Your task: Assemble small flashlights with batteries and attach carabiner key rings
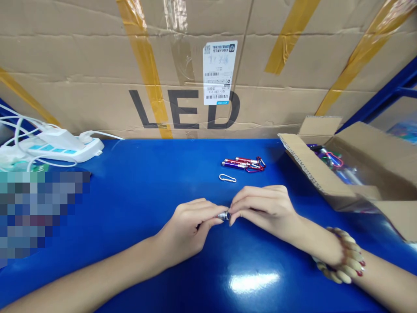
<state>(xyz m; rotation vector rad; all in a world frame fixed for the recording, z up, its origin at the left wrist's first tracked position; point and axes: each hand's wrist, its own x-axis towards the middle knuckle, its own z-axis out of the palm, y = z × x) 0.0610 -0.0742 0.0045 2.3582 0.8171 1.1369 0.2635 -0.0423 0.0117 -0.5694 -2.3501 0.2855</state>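
Observation:
My left hand (192,224) is closed around a small silver metal cylinder (223,215), which looks like the end of a keychain flashlight; most of its body is hidden in the fingers. At the cylinder's right end, the thumb and fingertips of my right hand (265,208) are pinched together on its tip. Just beyond the hands lies a loose silver carabiner clip (227,178). Farther back, a purple-blue keychain flashlight (233,164) and a red keychain flashlight (246,161) rest side by side, with red carabiners (257,167) at their right ends.
An open cardboard box (312,169) on the right contains several more small coloured metal items. A white power strip (68,148) with cables sits at the back left, near a pixelated area. A large taped carton (97,65) marked LED stands behind the blue table (130,191).

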